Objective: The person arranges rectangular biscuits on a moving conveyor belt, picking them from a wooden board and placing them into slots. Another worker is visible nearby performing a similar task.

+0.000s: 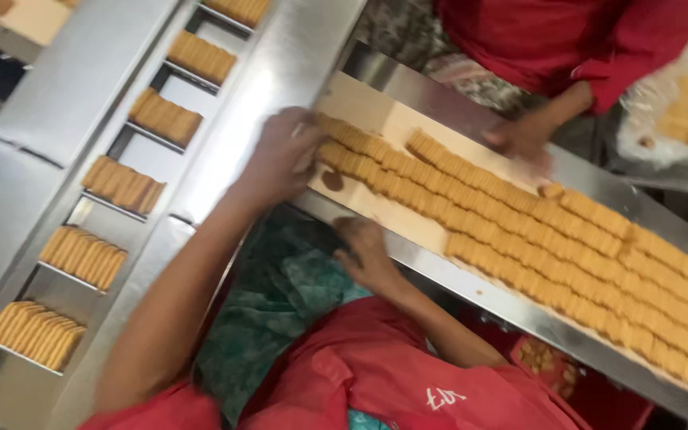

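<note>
Several long rows of golden square biscuits (519, 231) lie on a pale board (368, 111) inside a steel tray (471, 291) that runs diagonally to the right. My left hand (280, 159) reaches across to the near end of the rows, its fingers curled over the first biscuits there. My right hand (364, 251) sits lower, against the tray's steel rim, with its fingers bent and partly hidden. The picture is motion-blurred. Red sleeves and green patterned cloth fill the bottom.
On the left, a steel conveyor channel (65, 143) carries separate stacks of biscuits (81, 256) in pockets. Another person in red stands beyond the tray with a hand (523, 135) on its far edge. A plastic bag of biscuits (686, 103) lies at top right.
</note>
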